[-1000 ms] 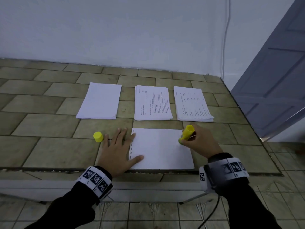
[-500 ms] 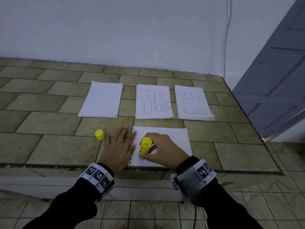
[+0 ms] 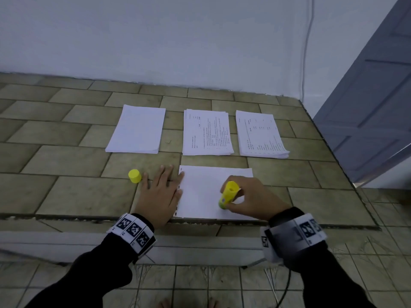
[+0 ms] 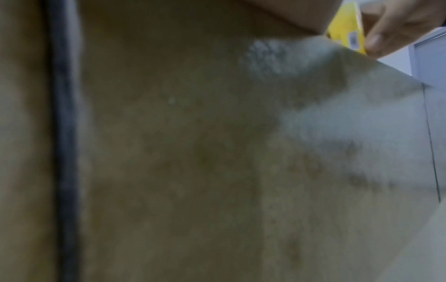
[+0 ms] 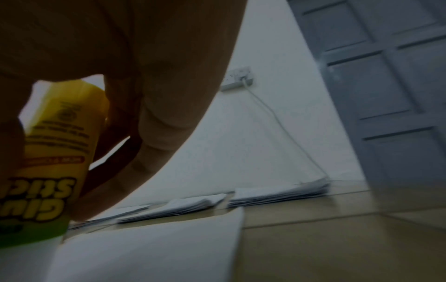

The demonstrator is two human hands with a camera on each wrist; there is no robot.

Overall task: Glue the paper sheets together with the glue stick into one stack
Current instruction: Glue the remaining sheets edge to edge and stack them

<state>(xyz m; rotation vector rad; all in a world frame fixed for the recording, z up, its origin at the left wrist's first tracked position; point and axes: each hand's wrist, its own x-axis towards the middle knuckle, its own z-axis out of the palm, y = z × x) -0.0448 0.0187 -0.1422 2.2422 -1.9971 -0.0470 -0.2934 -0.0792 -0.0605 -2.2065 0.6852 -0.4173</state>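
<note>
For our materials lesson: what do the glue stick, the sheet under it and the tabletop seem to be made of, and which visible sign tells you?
Glue stick: likely plastic, smooth yellow tube with a printed label, green near its lower end.
Sheet: thin white matt paper, lying flat, small holes along its left edge.
Tabletop: apparently ceramic or stone tiles, olive-brown, mottled, with dark grout lines.

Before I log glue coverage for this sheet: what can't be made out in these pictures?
- Glue stick tip: head view, hidden by its own body and the right hand.
- Glue laid on the sheet: no trace visible.
- Printed text on the middle stack: too small.
- Left wrist view: blurred tabletop.
</note>
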